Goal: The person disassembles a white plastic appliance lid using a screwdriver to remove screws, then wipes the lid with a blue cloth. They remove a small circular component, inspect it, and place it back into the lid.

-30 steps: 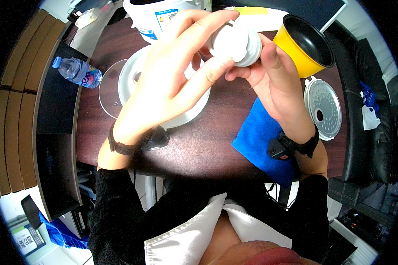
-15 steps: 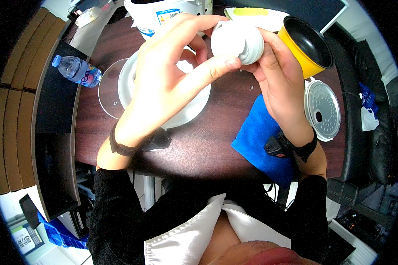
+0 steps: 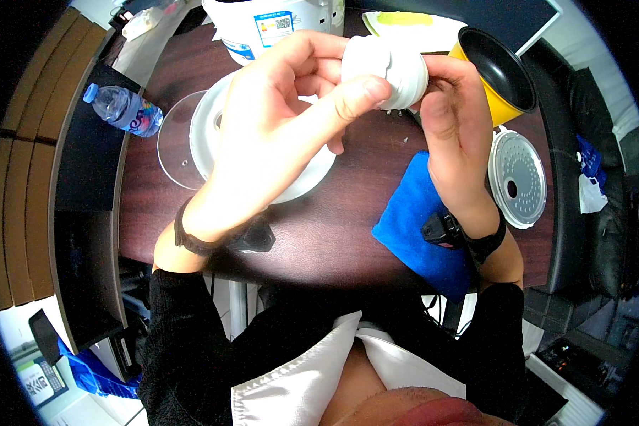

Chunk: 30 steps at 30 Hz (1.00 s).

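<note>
A small round white plastic cap with stepped rims, like a steam vent cap (image 3: 366, 60), is held above the table between both hands. My left hand (image 3: 277, 113) pinches its left side, thumb across the front and fingers behind. From the right, my right hand (image 3: 458, 121) grips the other rim with curled fingers, partly hidden by the cap. Under my right wrist lies a blue cloth (image 3: 408, 206). Behind my left hand sits a round white lid or dish (image 3: 312, 177), largely covered by the hand, with a clear disc (image 3: 177, 153) at its left.
A white appliance body (image 3: 227, 28) stands at the back. At right are a yellow pot with black inside (image 3: 504, 110) and a round grey perforated plate (image 3: 529, 181). A water bottle (image 3: 128, 112) lies at left. A white-and-green item (image 3: 433, 35) rests at the back.
The cap has turned slightly in my hands, showing more of its stepped side. My right fingers have shifted and curled around its rim. My left thumb stays on its front.
</note>
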Motion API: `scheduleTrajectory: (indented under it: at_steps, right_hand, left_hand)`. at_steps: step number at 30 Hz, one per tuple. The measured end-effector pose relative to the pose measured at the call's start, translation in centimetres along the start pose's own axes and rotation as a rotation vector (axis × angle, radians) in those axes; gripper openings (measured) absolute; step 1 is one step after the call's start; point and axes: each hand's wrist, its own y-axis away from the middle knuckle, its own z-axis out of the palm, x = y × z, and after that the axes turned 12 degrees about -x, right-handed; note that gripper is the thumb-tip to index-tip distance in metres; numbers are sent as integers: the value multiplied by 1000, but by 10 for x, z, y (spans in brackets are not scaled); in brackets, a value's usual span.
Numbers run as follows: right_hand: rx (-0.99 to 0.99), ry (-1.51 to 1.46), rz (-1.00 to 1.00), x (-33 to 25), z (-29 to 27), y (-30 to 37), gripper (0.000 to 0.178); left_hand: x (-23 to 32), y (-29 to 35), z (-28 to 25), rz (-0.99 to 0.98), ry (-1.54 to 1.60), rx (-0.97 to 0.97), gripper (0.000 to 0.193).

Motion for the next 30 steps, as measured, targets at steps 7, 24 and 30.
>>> scheduleTrajectory:
  at_steps: [7,24,30]
  right_hand:
    - [-49,28,-54,4,-1,-1,32]
    - [-93,341,-117,3,-10,-5,27]
    - [-63,215,-25,-4,2,-3,39]
  left_hand:
    - [0,1,-2,-28,74,2,39]
    - [-7,5,-5,-169,-94,-98,49]
    - [-3,5,-5,-199,-215,-95,45]
